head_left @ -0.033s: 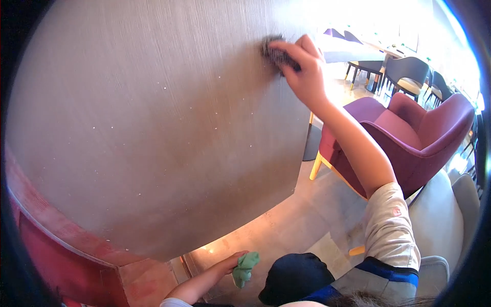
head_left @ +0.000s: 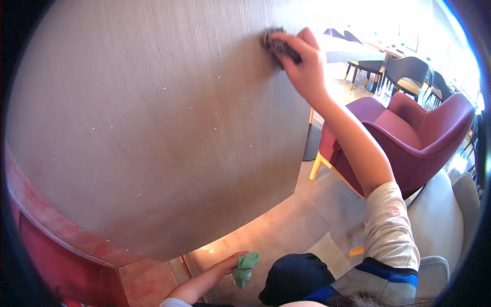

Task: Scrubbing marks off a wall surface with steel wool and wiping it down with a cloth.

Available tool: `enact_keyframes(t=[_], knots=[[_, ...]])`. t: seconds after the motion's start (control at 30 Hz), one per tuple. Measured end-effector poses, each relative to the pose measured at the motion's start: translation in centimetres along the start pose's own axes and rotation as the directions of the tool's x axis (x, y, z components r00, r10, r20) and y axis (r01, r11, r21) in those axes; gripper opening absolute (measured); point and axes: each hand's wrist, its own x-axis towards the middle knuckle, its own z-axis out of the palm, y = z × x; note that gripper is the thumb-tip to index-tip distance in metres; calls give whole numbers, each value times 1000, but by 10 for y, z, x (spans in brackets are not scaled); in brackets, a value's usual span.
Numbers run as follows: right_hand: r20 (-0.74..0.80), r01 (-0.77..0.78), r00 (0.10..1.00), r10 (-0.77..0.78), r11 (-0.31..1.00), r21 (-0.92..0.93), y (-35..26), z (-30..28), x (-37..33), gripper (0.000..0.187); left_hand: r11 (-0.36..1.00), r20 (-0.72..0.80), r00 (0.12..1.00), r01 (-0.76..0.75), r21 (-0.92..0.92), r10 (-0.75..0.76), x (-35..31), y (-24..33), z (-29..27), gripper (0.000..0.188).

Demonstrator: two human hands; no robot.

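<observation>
My right hand (head_left: 310,64), arm stretched far forward, grips a dark, wiry scouring pad (head_left: 277,46) between thumb and fingers. The pad rests against a large grey-brown wood-grain panel (head_left: 169,153), close to its far right edge. Small white specks are scattered over the panel. Low in the view, my left hand (head_left: 235,260) is closed round a bunched green cloth (head_left: 246,267), held apart from the panel beyond its near edge. Most of the left fingers are hidden by the cloth.
A purple-red armchair (head_left: 434,135) with wooden legs stands to the right, beside my right arm. Pale grey seating (head_left: 434,215) is nearer. Dark chairs (head_left: 406,71) and a table stand far right. At lower left runs a red ledge (head_left: 61,256); tiled floor (head_left: 271,230) shows below.
My right hand and the scouring pad have shifted very slightly across the panel. My left hand and the cloth have not moved.
</observation>
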Motion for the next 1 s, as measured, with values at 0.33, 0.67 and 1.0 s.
enact_keyframes(t=[0.33,0.67,1.0], knots=[[-2,130,991,-131,980,-151,-10,2,-9,41,997,-12,998,-55,52,56,-3,-7,-5,18],[-115,33,992,-54,984,-175,-14,7,-7,40,996,-49,999,-12,86,16,-19,2,13,21],[-92,32,994,-51,981,-191,-14,7,-12,41,999,1,1000,-25,33,25,-11,-17,-4,21]])
